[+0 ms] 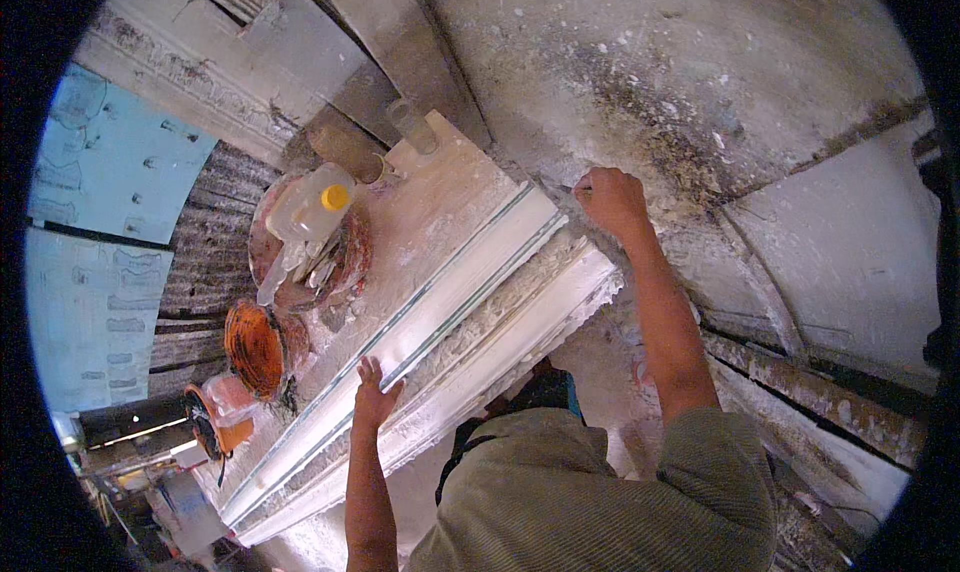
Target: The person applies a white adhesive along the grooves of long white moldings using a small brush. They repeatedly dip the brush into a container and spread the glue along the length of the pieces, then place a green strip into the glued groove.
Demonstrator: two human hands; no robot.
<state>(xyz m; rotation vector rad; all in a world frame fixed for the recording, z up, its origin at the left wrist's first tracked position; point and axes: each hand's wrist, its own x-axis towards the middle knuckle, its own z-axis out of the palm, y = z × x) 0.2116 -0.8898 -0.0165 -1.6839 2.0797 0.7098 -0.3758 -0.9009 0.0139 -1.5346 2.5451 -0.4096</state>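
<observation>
A long white plaster-like strip (480, 282) with dark greenish edges runs slantwise across the bench, from the lower left to the upper right. Alongside it, nearer my body, lies a rough pale ledge (540, 317) crusted with white material. My left hand (376, 397) rests on the strip with its fingers apart, holding nothing. Just past the strip's far right end, my right hand (612, 202) is closed. A thin dark sliver shows by its fingertips, but what it grips is too small to name.
Left of the strip, a clear jug with a yellow cap (335, 198) sits on a round crusted tub (268, 262) among scrapers. Nearby are an orange bowl (255, 347) and an orange container (232, 434). A glass jar (410, 127) stands at the bench's far corner (455, 142).
</observation>
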